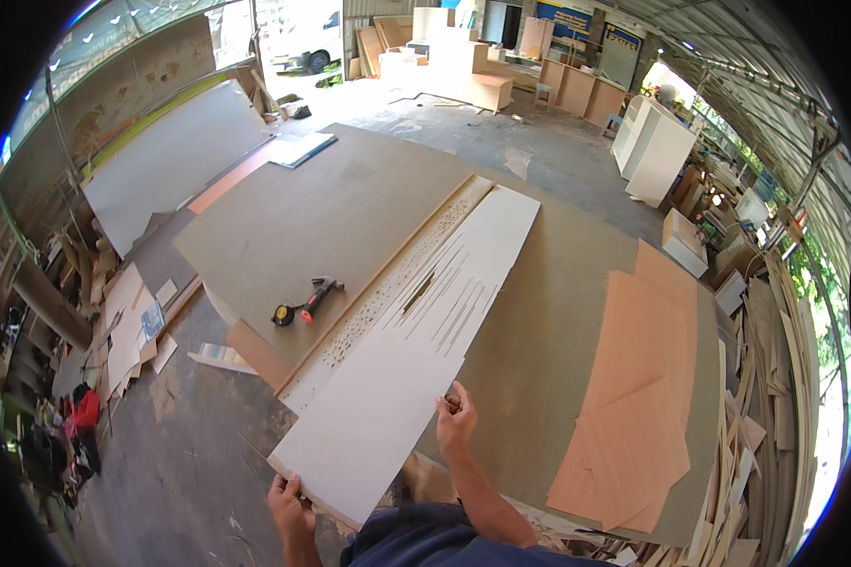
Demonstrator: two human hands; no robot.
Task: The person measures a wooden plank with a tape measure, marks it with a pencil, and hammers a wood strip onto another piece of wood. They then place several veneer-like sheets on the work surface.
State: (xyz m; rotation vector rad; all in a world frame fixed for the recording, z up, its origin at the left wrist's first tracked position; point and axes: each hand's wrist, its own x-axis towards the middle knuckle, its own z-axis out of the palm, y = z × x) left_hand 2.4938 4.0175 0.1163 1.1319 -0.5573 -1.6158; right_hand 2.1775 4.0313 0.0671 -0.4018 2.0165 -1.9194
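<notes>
A long white board (369, 416) lies slanted across the big brown worktable, its near end jutting over the front edge toward me. Several thin dark slits and a wider gash run along its middle. At the near left corner my left hand (293, 506) is closed on the board's end. My right hand (457, 423) has its fingers curled at the right edge of the same board; what its fingertips do there is partly hidden. Along the board's left side runs a narrow speckled strip (388, 291) with a wooden edge.
A hammer (323, 295) and a tape measure (284, 314) lie on the brown tabletop (303, 208) to the left. Orange-brown sheets (633, 406) overlap on the right side. Wood offcuts (761, 378) crowd the far right. A white cabinet (652, 146) stands at the back right.
</notes>
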